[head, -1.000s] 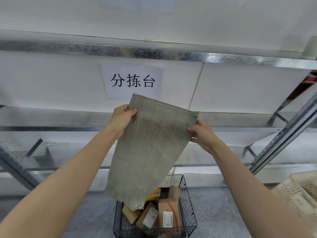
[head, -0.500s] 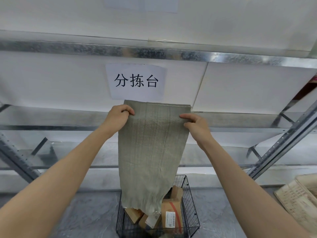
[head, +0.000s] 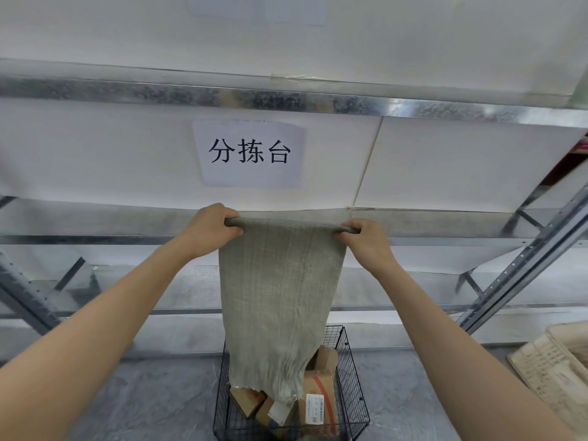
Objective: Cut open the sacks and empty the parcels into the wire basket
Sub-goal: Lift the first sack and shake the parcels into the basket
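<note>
A flat, limp grey-green woven sack [head: 280, 291] hangs from my two raised hands, its top edge rolled or folded over. My left hand [head: 211, 227] grips the top left corner and my right hand [head: 366, 241] grips the top right corner. The sack's frayed open end dangles into a black wire basket [head: 353, 386] on the floor below. Several cardboard parcels [head: 319, 399] with labels lie in the basket, partly hidden behind the sack.
A metal shelving rack [head: 521, 268] with white panels stands straight ahead, with a paper sign [head: 249, 152] of three characters. Slanted steel uprights flank both sides. A pale woven sack or crate [head: 553, 367] sits at the right on the grey floor.
The tilted sack has been levelled and its top edge rolled over in both hands. My hands came down slightly and the sack's lower end hangs deeper into the basket.
</note>
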`<state>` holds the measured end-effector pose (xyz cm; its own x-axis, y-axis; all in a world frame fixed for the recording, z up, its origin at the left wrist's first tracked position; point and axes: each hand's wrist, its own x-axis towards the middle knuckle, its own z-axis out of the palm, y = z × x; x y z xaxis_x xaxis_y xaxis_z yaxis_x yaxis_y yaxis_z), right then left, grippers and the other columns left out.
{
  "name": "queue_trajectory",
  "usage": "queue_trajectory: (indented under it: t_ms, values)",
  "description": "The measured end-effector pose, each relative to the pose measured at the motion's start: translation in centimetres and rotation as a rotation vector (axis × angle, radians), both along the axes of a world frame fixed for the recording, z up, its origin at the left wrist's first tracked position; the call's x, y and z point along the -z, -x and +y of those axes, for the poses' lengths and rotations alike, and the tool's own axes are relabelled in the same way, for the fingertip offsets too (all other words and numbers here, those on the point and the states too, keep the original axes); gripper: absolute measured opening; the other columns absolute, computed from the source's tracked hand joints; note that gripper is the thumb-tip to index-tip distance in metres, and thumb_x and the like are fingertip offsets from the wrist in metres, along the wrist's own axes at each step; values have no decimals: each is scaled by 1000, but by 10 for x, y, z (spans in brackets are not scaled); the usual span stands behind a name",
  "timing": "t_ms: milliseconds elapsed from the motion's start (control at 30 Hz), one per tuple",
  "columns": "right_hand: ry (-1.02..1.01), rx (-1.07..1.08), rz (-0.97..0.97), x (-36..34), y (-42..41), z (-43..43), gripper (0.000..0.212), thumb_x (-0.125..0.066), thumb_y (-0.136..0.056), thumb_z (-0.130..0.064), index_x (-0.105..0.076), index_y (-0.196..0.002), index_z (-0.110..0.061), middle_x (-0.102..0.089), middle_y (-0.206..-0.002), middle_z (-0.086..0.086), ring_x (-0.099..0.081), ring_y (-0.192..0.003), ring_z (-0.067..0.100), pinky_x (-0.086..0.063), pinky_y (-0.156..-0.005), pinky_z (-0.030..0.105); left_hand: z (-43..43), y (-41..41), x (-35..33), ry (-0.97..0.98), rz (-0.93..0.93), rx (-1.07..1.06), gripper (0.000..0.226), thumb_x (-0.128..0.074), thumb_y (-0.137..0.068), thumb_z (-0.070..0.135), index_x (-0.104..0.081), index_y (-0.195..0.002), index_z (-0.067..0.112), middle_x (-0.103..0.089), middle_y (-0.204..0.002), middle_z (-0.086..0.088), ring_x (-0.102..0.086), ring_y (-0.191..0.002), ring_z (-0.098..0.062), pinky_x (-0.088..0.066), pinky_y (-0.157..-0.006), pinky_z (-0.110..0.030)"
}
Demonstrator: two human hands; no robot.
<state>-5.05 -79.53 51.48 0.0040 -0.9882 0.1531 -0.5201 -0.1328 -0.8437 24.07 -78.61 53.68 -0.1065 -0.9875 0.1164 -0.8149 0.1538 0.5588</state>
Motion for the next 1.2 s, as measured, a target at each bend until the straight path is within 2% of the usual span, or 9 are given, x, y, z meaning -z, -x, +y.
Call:
queue_trajectory:
  t_ms: [133, 333, 433, 533, 667, 767, 867, 1000, 1200]
  values:
    - [-14, 2, -95, 0, 6, -1, 21, -64, -84, -12, -63, -65, -20, -54, -61, -12, -47, -59, 0, -34, -57, 17, 0, -3, -7, -5, 130, 4, 26, -68, -82, 15, -55, -59, 15, -44, -71, 0, -43, -71, -11, -31, -61, -26]
    - [-13, 33, -202, 1, 11, -2, 18, -60, -87, -12, -59, -69, -11, -50, -65, -4, -42, -63, 10, -33, -62, 25, 1, -7, -6, -146, 310, -29, 20, -66, -86, 22, -54, -73, 13, -48, -68, 2, -43, -65, -12, -30, -58, -25]
    - [-37, 60, -250, 2, 12, -3, 6, -62, -87, -15, -60, -82, -14, -60, -77, 0, -52, -66, 10, -37, -59, 22, 1, -6, -4, -141, 413, -68, 12, -65, -87, 22, -58, -85, 13, -62, -80, 2, -57, -74, -13, -42, -64, -23]
    - [-65, 141, -275, 5, 14, -5, 21, -67, -85, -21, -47, -92, -20, -57, -87, 4, -52, -72, 15, -38, -60, 24, 0, -5, -2, -150, 454, -144, 18, -62, -89, 24, -51, -102, 20, -65, -90, -2, -62, -83, -16, -45, -65, -25]
    - [8, 147, -271, 6, 11, -5, 26, -64, -85, -14, -39, -78, -20, -45, -71, -1, -41, -60, 9, -33, -55, 19, 0, -2, 0, -125, 471, -149, 21, -51, -94, 14, -37, -106, 24, -67, -90, -8, -61, -79, -20, -45, -67, -28]
    - [34, 141, -260, 6, 13, -5, 16, -56, -87, -6, -48, -79, -17, -49, -68, -2, -42, -60, 8, -33, -57, 20, 3, -3, -2, -53, 384, -121, 30, -36, -88, -6, -34, -103, 20, -66, -88, -17, -60, -74, -26, -45, -73, -37]
    - [35, 151, -233, 9, 22, -4, 22, -48, -87, 0, -57, -78, -18, -55, -74, -3, -46, -66, 9, -36, -59, 19, 6, -7, -7, -3, 356, -120, 33, -29, -81, -14, -51, -82, 11, -61, -79, -10, -66, -66, -22, -52, -81, -44]
    - [16, 131, -274, 11, 21, -3, 28, -48, -88, 1, -62, -74, -19, -59, -76, -2, -50, -70, 9, -40, -63, 20, 7, -3, -2, -94, 293, -93, 27, -43, -89, -3, -63, -83, 14, -65, -93, -1, -62, -88, -14, -49, -87, -39]
    - [-21, 67, -327, 5, 12, -4, 26, -51, -89, 2, -63, -76, -17, -60, -76, -5, -53, -70, 6, -42, -62, 12, -1, 18, 29, -236, 409, -125, 20, -53, -90, 9, -50, -107, 18, -47, -124, 1, -45, -114, -17, -37, -92, -33]
